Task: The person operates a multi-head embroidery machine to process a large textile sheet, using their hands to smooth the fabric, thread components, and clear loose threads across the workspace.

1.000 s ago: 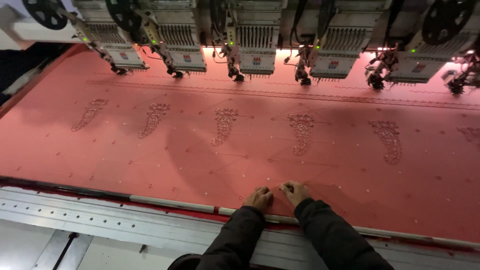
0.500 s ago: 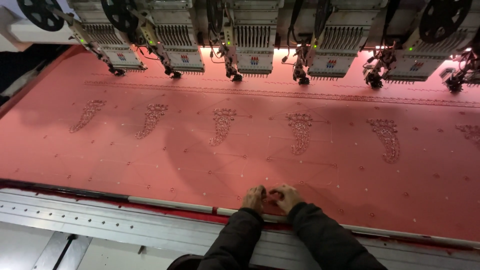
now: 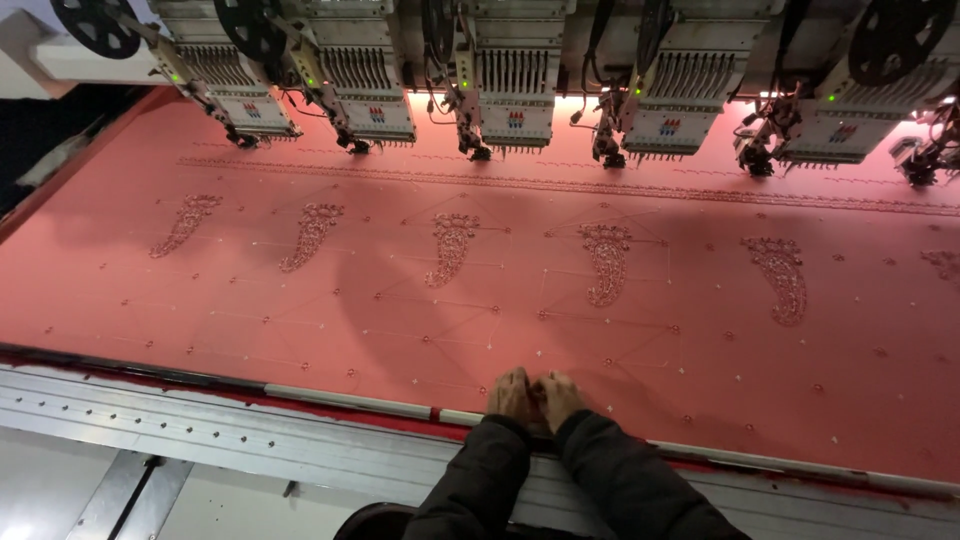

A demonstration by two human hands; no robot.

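A wide sheet of salmon-pink fabric lies stretched flat on the bed of a multi-head embroidery machine. Several paisley motifs are stitched in a row across it. My left hand and my right hand rest side by side on the near edge of the fabric, touching each other, fingers curled down onto the cloth. Both arms wear dark sleeves. I cannot tell whether the fingers pinch a thread or only press the fabric.
A row of embroidery heads with needles hangs over the far side of the fabric. A grey metal frame rail with small holes runs along the near edge. Thread spools sit at the top left.
My two hands have moved together from slightly apart until they touch on the fabric's near edge. The fabric and the machine heads have not shifted.
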